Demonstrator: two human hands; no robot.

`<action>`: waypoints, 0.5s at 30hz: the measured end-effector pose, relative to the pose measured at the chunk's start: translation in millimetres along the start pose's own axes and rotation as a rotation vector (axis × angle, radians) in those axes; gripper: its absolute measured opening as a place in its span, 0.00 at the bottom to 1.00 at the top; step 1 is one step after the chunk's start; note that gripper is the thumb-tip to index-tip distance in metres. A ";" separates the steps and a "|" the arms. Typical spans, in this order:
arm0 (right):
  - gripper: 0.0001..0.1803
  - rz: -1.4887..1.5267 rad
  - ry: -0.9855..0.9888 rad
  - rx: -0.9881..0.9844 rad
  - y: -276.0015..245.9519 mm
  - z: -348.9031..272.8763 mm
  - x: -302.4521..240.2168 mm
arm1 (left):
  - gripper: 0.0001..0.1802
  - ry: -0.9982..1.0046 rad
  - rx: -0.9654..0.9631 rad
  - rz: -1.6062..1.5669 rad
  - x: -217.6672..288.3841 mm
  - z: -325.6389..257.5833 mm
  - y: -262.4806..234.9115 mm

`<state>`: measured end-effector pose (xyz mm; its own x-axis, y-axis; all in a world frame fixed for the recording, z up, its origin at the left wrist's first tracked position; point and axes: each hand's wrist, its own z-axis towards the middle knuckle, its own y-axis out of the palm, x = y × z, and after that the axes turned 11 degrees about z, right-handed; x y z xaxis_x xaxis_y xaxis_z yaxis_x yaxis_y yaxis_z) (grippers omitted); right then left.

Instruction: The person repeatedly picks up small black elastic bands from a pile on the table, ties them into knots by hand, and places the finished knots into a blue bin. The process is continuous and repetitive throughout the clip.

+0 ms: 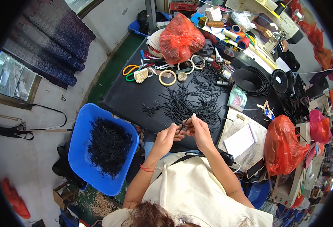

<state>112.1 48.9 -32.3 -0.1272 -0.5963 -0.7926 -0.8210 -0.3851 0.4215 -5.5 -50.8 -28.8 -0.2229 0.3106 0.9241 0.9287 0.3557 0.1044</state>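
Both hands meet at the near edge of the black table [128,98], just in front of the heap of black cords [191,100] spread on it. The left hand [167,137] and right hand [197,128] each pinch one thin black cord [183,126] between their fingertips. A blue tub [79,143] of finished cords sits left of the table.

Thin black cord [182,126] between fingertips

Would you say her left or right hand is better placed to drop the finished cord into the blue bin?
Probably the left hand: the blue bin sits on her left, below the table. The right hand would have to cross over. Both pinch the cord.
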 end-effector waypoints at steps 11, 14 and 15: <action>0.09 -0.085 -0.169 -0.049 18.2 -7.6 2.2 | 0.08 0.219 0.239 0.351 14.7 -4.3 9.0; 0.09 -0.125 -0.258 0.010 23.8 -10.2 9.1 | 0.09 0.237 0.359 0.361 12.3 -3.5 19.3; 0.09 -0.130 -0.275 0.036 25.6 -11.5 9.5 | 0.09 0.247 0.390 0.386 12.6 -2.4 21.8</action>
<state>96.2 25.2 -24.0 -0.1615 -0.3284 -0.9306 -0.8589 -0.4176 0.2965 12.6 -41.3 -14.0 0.2275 0.2840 0.9314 0.7414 0.5696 -0.3548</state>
